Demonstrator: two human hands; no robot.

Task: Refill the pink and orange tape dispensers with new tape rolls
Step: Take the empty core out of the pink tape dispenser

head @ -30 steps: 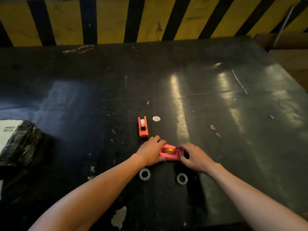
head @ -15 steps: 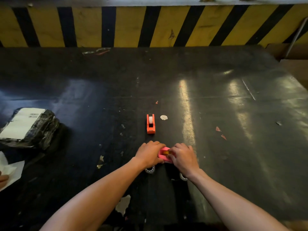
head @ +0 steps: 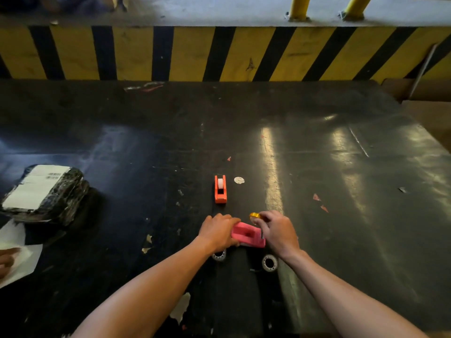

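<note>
Room lies open on the dark surface (head: 317, 154) beyond the pink dispenser (head: 247, 234), up to the striped wall. The left hand (head: 218, 231) clamps that dispenser's near-left end; the right hand (head: 278, 231) pinches a small amber roll (head: 255, 216) just above its far end. The orange dispenser (head: 220, 189) stands beyond. Two tape rolls (head: 269, 262) lie nearer, one half hidden.
</note>
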